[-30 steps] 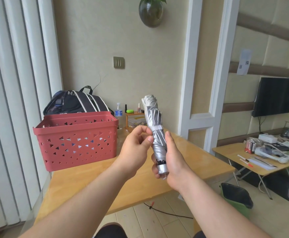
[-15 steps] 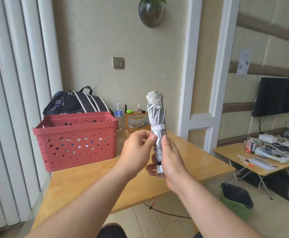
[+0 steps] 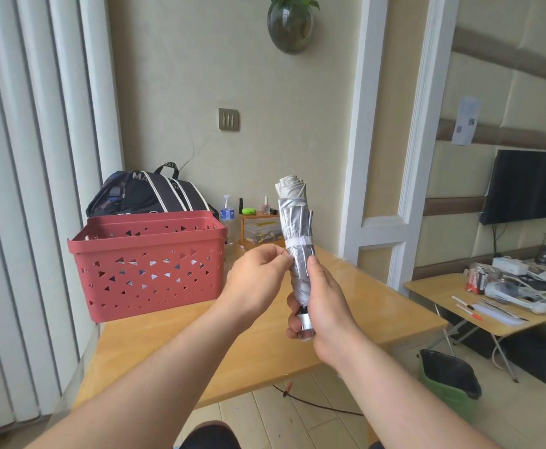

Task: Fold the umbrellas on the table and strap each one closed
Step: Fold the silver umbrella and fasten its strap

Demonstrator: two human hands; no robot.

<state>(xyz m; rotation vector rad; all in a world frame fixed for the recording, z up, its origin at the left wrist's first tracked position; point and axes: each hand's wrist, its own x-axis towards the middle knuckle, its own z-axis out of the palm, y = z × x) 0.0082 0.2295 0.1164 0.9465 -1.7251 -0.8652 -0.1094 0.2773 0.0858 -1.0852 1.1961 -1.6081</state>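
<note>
Since before, umbrella (image 3: pixel 295 228) stood straighter; my right hand (image 3: pixel 325 301) gripped it, left hand (image 3: pixel 256 276) pinched its strap (image 3: pixel 298 242); bag (image 3: pixel 148 194) lettering perhaps "MA".

silver umbrella (image 3: pixel 295 222), red basket (image 3: pixel 155 270)

A folded silver umbrella (image 3: pixel 296 234) is held upright above the wooden surface (image 3: pixel 265 338), its canopy rolled tight into pleats. Cream-white fabric is bunched at the top end. A white strap (image 3: pixel 299 244) is wrapped around the bundle about midway. A shiny metallic handle (image 3: pixel 305 322) is seen at the bottom end, below a short black section.
</note>
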